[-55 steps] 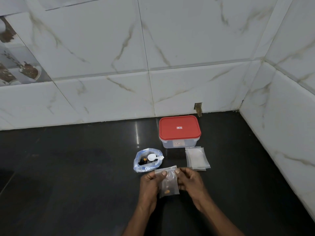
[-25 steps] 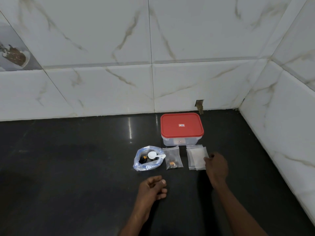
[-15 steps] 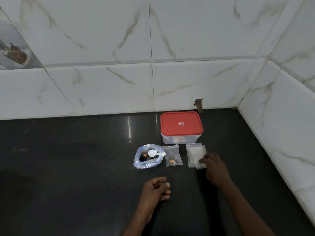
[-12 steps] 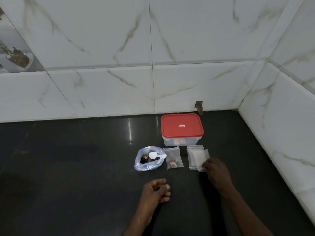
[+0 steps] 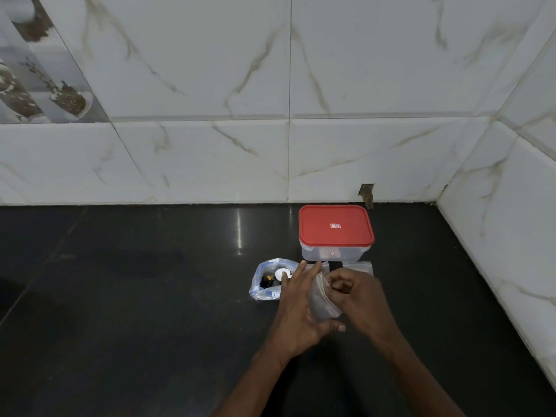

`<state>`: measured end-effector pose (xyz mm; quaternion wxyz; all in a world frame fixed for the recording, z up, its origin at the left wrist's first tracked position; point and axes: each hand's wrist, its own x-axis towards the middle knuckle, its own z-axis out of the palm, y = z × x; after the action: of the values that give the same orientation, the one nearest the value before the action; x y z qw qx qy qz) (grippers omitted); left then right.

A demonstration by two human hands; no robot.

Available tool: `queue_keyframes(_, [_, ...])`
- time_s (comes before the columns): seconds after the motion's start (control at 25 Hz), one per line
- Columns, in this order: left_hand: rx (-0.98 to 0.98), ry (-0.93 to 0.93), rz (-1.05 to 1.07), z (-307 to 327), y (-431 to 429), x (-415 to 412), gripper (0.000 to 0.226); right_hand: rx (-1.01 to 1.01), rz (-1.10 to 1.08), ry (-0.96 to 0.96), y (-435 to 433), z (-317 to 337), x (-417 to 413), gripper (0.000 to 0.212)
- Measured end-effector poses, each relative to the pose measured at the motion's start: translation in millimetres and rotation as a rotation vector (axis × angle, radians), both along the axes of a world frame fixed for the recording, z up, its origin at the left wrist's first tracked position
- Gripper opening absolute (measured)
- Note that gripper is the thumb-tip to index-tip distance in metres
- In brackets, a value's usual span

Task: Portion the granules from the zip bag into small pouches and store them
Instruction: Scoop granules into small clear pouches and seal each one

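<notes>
Fresh empty pouch (image 5: 323,299) is now off the spare stack (image 5: 359,265), held above the worktop (image 5: 150,296). Right hand (image 5: 358,296) grip pinches its mouth; left hand (image 5: 296,311) grip thumbs the lower edge. Half a second ago the left lay idle. Looks like the next portion is starting; zip bag (image 5: 267,284) sits just left.

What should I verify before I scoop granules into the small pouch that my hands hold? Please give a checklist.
1. Grip on small pouch by left hand and right hand: ok.
2. Pouch mouth opened: cannot tell.
3. Reach to spoon in zip bag: ok.
4. One hand free for spoon: not ok, both hold the pouch.
5. For storing, red lid off container: not ok, it is on.
</notes>
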<state>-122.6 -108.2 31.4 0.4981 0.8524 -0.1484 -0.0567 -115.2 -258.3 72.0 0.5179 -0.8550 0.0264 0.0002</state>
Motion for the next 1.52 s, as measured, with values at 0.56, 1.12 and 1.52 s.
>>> queue_keyframes(0.56, [-0.237, 0.026, 0.426, -56.1, 40.9, -12.9, 0.074, -0.095, -0.143, 0.114, 16.9, -43.1, 28.9, 0.010])
queue_keyframes(1.12, [-0.273, 0.183, 0.523, -93.5, 72.4, -6.6, 0.042, -0.591, 0.034, 0.017, 72.9, -74.5, 58.8, 0.019])
queue_keyframes(1.52, [-0.463, 0.241, 0.506, -88.5, 72.2, 2.7, 0.049, -0.811, 0.309, -0.048, 92.6, -94.3, 54.3, 0.027])
